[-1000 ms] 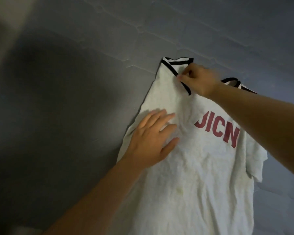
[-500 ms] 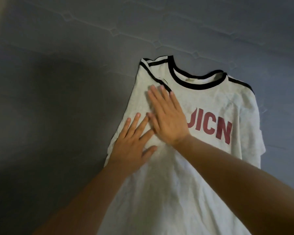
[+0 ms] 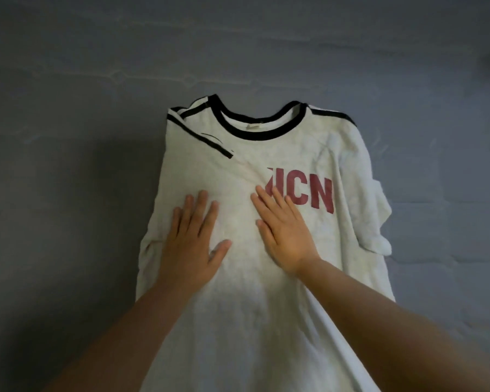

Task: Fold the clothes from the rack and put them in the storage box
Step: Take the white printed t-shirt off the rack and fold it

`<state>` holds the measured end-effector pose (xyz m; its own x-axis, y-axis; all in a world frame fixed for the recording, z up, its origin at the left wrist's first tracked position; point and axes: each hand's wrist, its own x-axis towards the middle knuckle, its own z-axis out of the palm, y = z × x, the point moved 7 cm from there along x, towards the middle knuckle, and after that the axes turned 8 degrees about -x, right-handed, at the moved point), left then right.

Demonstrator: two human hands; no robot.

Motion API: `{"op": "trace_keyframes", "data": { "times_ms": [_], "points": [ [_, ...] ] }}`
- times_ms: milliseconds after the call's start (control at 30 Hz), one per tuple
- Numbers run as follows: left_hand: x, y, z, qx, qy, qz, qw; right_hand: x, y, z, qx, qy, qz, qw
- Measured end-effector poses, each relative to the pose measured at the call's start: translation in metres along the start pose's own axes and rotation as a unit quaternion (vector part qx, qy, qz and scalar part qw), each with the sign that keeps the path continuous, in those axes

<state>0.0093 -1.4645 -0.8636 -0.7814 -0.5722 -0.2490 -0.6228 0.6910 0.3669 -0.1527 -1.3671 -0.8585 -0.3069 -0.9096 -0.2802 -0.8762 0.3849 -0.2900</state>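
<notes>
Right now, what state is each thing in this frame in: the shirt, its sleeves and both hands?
White T-shirt with black neckband and red lettering: spread face up on the grey surface, wrinkled.
Left sleeve: folded in over the chest, covering part of the lettering.
Right sleeve: not yet folded.
Left hand: open, flat on shirt.
Right hand: open, flat on shirt.

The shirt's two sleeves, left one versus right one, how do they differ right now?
The left sleeve is folded in over the chest, its black trim lying diagonally across the front; the right sleeve sticks out past the body onto the grey surface. The left sleeve lies smooth and covers the start of the red lettering; the right sleeve is rumpled and covers none. Both belong to the white shirt and carry a black shoulder stripe.
</notes>
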Motion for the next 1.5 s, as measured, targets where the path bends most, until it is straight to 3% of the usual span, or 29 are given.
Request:
{"op": "trace_keyframes", "data": {
  "times_ms": [100,167,233,333,433,500,567,633,733,833,900,1033,1100,1233,1300,1333,1400,1467,1500],
  "points": [
    [0.015,0.035,0.011,-0.012,-0.032,0.037,0.999,-0.058,0.03,-0.003,0.047,0.035,0.107,0.992],
    [0.033,0.063,0.017,-0.04,-0.049,0.052,0.997,-0.088,0.046,-0.015,0.113,0.101,0.198,0.969],
    [0.055,0.095,0.018,-0.07,-0.053,0.074,0.993,-0.116,0.066,-0.041,0.129,0.201,0.313,0.919],
    [0.087,0.153,0.005,-0.102,-0.022,0.147,0.984,-0.149,0.097,-0.071,0.131,0.309,0.489,0.805],
    [0.126,0.212,-0.012,-0.175,0.007,0.179,0.968,-0.162,0.14,-0.054,0.263,0.255,0.636,0.679],
    [0.158,0.247,-0.017,-0.179,-0.003,0.2,0.963,-0.161,0.161,-0.034,0.334,0.155,0.676,0.639],
    [0.186,0.266,-0.02,-0.118,-0.029,0.224,0.967,-0.149,0.171,-0.024,0.346,0.079,0.658,0.664],
    [0.21,0.284,-0.013,-0.053,-0.086,0.246,0.964,-0.141,0.179,-0.02,0.381,0.056,0.64,0.665],
    [0.231,0.293,-0.001,0.036,-0.163,0.227,0.959,-0.131,0.188,-0.016,0.492,0.084,0.6,0.626],
    [0.238,0.298,-0.002,0.157,-0.138,0.241,0.948,-0.128,0.2,-0.031,0.51,0.149,0.545,0.649],
    [0.24,0.298,0.0,0.192,-0.177,0.219,0.94,-0.128,0.209,-0.042,0.496,0.212,0.516,0.665],
    [0.244,0.301,0.008,0.1,-0.361,0.092,0.923,-0.133,0.237,-0.065,0.493,0.31,0.514,0.63],
    [0.247,0.307,0.008,0.075,-0.4,0.089,0.909,-0.127,0.25,-0.084,0.5,0.336,0.489,0.631],
    [0.256,0.335,-0.001,0.063,-0.382,0.129,0.913,-0.113,0.281,-0.121,0.454,0.329,0.445,0.698],
    [0.268,0.354,-0.012,0.001,-0.295,0.159,0.942,-0.112,0.292,-0.135,0.437,0.342,0.441,0.706],
    [0.276,0.361,-0.02,-0.043,-0.217,0.167,0.961,-0.113,0.297,-0.139,0.445,0.365,0.445,0.686],
    [0.291,0.362,-0.037,-0.151,-0.056,0.142,0.977,-0.119,0.307,-0.132,0.508,0.41,0.495,0.573],
    [0.298,0.355,-0.037,-0.21,-0.01,0.113,0.971,-0.115,0.302,-0.104,0.617,0.361,0.543,0.439],
    [0.298,0.354,-0.032,-0.18,-0.014,0.123,0.976,-0.11,0.291,-0.091,0.655,0.31,0.553,0.412]
  ]
}}
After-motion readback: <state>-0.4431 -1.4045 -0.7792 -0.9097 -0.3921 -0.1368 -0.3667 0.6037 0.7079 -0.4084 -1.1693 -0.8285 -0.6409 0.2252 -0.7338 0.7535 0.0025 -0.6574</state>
